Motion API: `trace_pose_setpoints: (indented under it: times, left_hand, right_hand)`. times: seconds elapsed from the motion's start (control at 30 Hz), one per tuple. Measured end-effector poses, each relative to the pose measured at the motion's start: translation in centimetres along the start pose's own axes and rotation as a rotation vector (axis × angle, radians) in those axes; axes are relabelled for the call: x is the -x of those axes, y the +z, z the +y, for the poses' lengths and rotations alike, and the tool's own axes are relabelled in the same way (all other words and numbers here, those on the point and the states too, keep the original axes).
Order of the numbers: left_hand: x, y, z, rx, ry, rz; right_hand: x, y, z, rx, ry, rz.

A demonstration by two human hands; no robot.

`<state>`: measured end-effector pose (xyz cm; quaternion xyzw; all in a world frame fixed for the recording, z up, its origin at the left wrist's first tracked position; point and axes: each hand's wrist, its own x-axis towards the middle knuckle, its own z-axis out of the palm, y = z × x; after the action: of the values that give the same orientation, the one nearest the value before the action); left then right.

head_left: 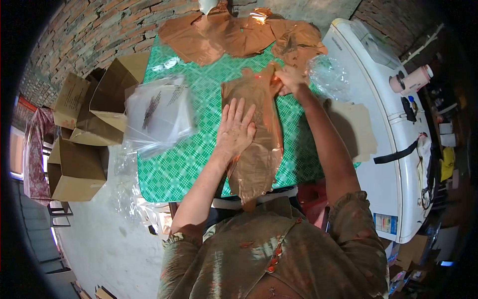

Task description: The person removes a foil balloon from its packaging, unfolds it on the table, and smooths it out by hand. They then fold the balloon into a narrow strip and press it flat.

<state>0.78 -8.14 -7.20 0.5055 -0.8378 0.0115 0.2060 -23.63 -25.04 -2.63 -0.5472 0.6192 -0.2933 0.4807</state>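
Brick walls (89,35) surround green checked tablecloth (179,164); left hand (235,130) flat, right hand (290,79) seemingly pinching copper bag (259,149).

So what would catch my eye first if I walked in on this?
Probably the shiny copper-coloured bag lying on the green checked tablecloth, with the left hand pressed flat on it and the right hand pinching its far end. More copper sheets are heaped at the table's far edge, and open cardboard boxes stand to the left.

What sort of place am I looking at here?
Probably a home workshop or storeroom used for packing: bare brick wall, open cardboard boxes on the floor, and a white fridge beside the green checked table.
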Motion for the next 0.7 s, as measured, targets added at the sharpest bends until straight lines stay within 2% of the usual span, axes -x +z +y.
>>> trace_pose_setpoints:
  times: [0.07,0.17,0.27,0.3,0.33,0.4,0.43,0.53,0.63,0.7]
  left_hand:
    - [0.1,0.1,0.0,-0.019,0.012,-0.005]
    - [0.0,-0.1,-0.2,-0.094,0.024,-0.076]
    - [-0.3,-1.2,0.2,-0.192,0.009,-0.218]
    - [-0.4,-1.7,0.4,-0.191,0.002,-0.241]
    - [-0.5,-1.9,0.4,-0.191,-0.006,-0.263]
    - [-0.2,-0.3,-0.2,-0.105,0.025,-0.102]
    - [0.0,0.3,-0.4,-0.062,0.04,-0.023]
    - [-0.1,0.6,-0.3,-0.099,0.063,0.045]
    - [-0.1,0.0,-0.1,-0.152,0.019,-0.07]
    - [0.0,0.1,-0.1,-0.109,0.017,-0.052]
  right_hand:
    - [3.3,2.1,-3.2,-0.127,-0.071,-0.082]
    - [5.0,5.2,-5.4,-0.165,-0.143,-0.097]
    - [6.3,7.2,-7.0,-0.026,-0.111,-0.116]
    - [5.3,7.2,-6.2,0.019,-0.067,-0.232]
    - [5.3,7.1,-5.0,-0.034,-0.158,-0.16]
    - [5.5,6.3,-2.6,-0.137,-0.344,-0.017]
    - [5.4,5.5,-1.1,-0.047,-0.413,0.099]
    - [5.3,3.2,4.5,0.491,-0.769,0.398]
    - [7.2,2.8,6.9,0.644,-0.905,0.406]
    - [8.1,3.7,7.1,0.762,-0.898,0.38]
